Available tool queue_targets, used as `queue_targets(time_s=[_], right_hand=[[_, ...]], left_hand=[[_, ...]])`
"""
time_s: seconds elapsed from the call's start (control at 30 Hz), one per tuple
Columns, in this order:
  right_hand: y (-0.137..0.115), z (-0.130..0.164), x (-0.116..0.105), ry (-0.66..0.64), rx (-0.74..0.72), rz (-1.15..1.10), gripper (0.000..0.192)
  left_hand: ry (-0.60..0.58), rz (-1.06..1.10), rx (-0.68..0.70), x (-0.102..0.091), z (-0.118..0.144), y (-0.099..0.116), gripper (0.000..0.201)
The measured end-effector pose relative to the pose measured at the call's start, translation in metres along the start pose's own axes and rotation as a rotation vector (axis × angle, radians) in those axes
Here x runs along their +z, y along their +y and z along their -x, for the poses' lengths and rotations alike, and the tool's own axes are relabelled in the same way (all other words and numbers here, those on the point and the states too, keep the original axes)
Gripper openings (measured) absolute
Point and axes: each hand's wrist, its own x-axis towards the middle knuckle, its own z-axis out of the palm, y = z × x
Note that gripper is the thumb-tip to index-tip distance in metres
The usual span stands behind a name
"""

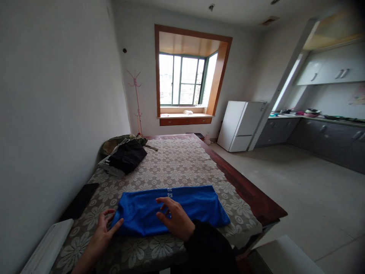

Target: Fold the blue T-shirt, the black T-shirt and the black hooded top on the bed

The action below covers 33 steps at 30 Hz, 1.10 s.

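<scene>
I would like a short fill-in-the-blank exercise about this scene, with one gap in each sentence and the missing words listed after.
1. The right hand lies flat on a folded garment whose colour is ____.
2. The left hand touches the garment's ____ end.
3. The tablecloth has a pattern of ____.
4. The pile of dark clothes lies near the wall, at the table's ____ end.

Missing words: blue; left; flowers; far

Blue garment (171,209), folded into a long flat band, lay crosswise on the table's floral cloth near the front edge. Left end bunched and rounded, right end flared toward the table's right edge. White print on top.
</scene>
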Motion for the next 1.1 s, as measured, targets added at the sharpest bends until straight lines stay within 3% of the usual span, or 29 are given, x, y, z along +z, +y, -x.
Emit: queue_targets(time_s=[0.1,0.17,0.33,0.47,0.53,0.63,0.77,0.87,1.0,1.1], right_hand=[[-0.009,-0.039,0.027,-0.128,0.016,-0.014,0.045],[-0.014,-0.067,0.048,-0.223,0.052,0.052,0.049],[-0.025,-0.128,0.097,-0.335,0.260,0.254,0.069],[-0.039,-0.154,0.124,-0.392,0.355,0.368,0.073],[-0.045,-0.160,0.129,-0.442,0.383,0.381,0.076],[-0.051,-0.166,0.127,-0.597,0.347,0.284,0.073],[-0.052,-0.171,0.116,-0.755,0.232,0.145,0.032],[-0.049,-0.166,0.111,-0.834,0.277,0.020,0.013],[-0.046,-0.158,0.109,-0.880,0.351,-0.101,0.024],[-0.047,-0.160,0.111,-0.903,0.352,-0.034,0.030]], left_hand=[[-0.158,0.112,-0.036,-0.002,0.009,0.006,0.078],[-0.186,0.137,0.000,-0.001,0.014,0.008,0.078],[-0.058,0.201,0.094,0.010,0.015,0.000,0.069],[0.086,0.238,0.147,0.013,0.008,-0.009,0.064],[0.178,0.223,0.175,0.012,0.007,-0.009,0.064],[0.219,0.159,0.219,0.012,0.010,-0.004,0.068],[0.214,-0.006,0.323,0.015,0.018,-0.001,0.061],[0.239,-0.146,0.420,0.017,0.022,-0.004,0.050],[0.273,-0.320,0.403,0.020,0.031,-0.007,0.039],[0.323,-0.341,0.370,0.026,0.043,-0.004,0.035]])
